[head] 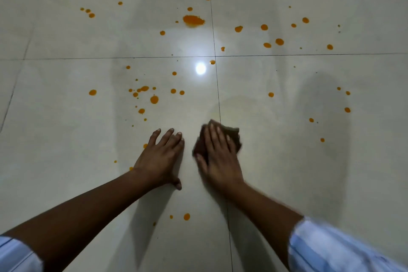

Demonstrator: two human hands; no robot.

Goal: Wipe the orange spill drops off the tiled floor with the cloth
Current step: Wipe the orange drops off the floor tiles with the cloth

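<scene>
Orange spill drops are scattered over the pale tiled floor (287, 161), with the largest blotch (193, 20) far ahead and a cluster (145, 95) left of centre. My right hand (217, 157) presses flat on a dark brown cloth (234, 137) lying across a tile joint; it looks motion-blurred. A faint yellowish smear (238, 108) lies just beyond the cloth. My left hand (162, 157) rests flat on the floor beside it, fingers spread, holding nothing. Two drops (186, 216) sit between my forearms.
Dark grout lines (217, 86) cross the floor, meeting ahead of my hands. A bright lamp reflection (200, 68) glares near that crossing. More drops dot the right tile (347, 110) and the far tiles.
</scene>
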